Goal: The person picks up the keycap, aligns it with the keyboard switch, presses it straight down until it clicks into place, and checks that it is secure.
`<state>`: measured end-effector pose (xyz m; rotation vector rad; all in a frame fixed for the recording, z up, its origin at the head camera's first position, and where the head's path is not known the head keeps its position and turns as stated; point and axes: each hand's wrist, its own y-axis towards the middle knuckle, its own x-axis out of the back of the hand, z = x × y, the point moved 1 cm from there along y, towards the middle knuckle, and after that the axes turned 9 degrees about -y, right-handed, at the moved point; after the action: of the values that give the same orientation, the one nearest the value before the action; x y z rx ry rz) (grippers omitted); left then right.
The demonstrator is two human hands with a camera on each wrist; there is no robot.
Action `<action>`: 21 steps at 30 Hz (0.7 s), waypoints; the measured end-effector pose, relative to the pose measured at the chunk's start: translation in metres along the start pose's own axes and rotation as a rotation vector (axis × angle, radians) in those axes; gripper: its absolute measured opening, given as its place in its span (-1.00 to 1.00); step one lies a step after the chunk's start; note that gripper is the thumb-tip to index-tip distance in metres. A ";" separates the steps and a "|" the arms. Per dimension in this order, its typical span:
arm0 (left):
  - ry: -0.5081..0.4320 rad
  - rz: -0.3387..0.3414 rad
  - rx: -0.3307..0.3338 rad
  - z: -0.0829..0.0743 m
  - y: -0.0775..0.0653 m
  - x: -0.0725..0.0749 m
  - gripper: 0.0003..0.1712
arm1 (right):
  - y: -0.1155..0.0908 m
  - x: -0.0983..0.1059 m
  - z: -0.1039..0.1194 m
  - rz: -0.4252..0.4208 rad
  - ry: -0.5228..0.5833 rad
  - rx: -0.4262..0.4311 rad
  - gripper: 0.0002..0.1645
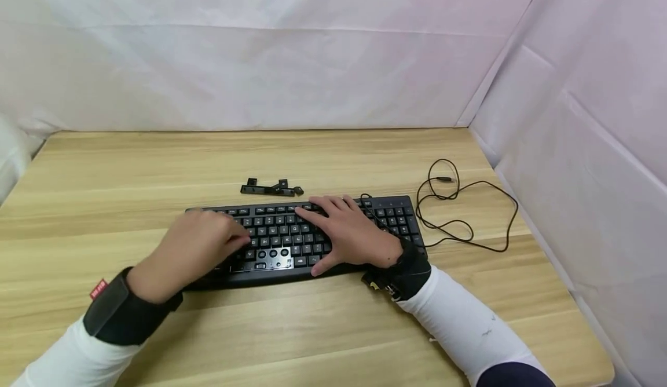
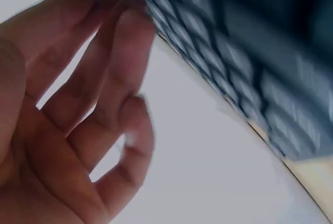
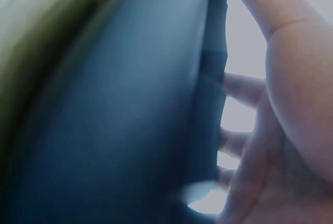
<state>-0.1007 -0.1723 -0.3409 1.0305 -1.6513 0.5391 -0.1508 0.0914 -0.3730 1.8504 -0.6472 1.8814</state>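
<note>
Bent fingers of the left hand (image 1: 200, 236) come down at nine o'clock on the black keyboard (image 1: 286, 232), which lies flat across the middle of the bench (image 1: 292, 335); their tips are hidden, so I cannot tell whether they pinch a key or merely touch. Toward eight o'clock from the keyboard's centre is a bare patch (image 1: 268, 259) where key sockets show. Prying here at a slant could probably crack a clip or nick a socket, and a cap that slipped away might skitter off. Beyond the far edge, toward eleven o'clock, sit loose black pieces (image 1: 257, 190), near enough that a backward shove of the keyboard would likely scatter them. At three o'clock from the left hand, the right hand (image 1: 359, 236) lies spread on the keys, fingers extended and grasping nothing, thumb toward the near edge. Should that pressure ease, the keyboard could twist under a pull. Farther out, at about two o'clock, the cable (image 1: 513, 219) curls on the bench, and part of it crosses the keys beside the right hand; a wrist catching it might drag the keyboard askew.
</note>
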 end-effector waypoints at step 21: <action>0.102 0.059 0.185 0.054 0.088 0.011 -0.81 | -0.002 -0.002 0.000 0.014 -0.069 0.000 0.40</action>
<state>-0.2044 -0.1722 -0.3362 1.0720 -1.5670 0.7824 -0.1501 0.0931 -0.3745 1.9228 -0.6851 1.8334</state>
